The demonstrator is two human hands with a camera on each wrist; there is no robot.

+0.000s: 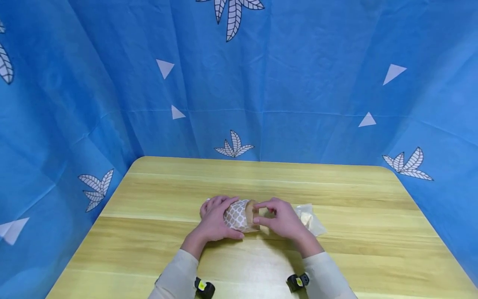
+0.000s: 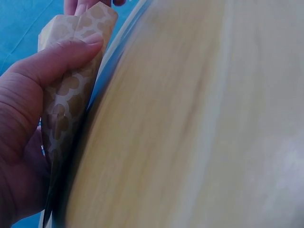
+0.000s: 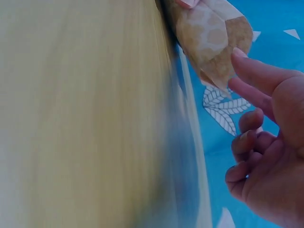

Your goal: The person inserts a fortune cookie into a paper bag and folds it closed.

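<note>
A brown paper bag point(image 1: 236, 216) with a white lattice pattern lies crosswise between the hands in the head view, its plain brown end to the right. The left hand point(image 1: 215, 220) grips its left part, fingers over the far side and thumb along the near side. In the left wrist view, the left thumb point(image 2: 71, 54) presses across the patterned paper. The right hand point(image 1: 278, 218) has thumb and forefinger at the plain end. In the right wrist view, those fingertips point(image 3: 239, 53) are at the edge of the bag point(image 3: 209, 40), with the other fingers curled in.
A small clear packet point(image 1: 316, 224) with something pale inside lies on the wooden table point(image 1: 179, 257), just right of the right hand and partly hidden by it. A blue cloth point(image 1: 313, 83) with leaf and triangle prints hangs behind the table and along its sides.
</note>
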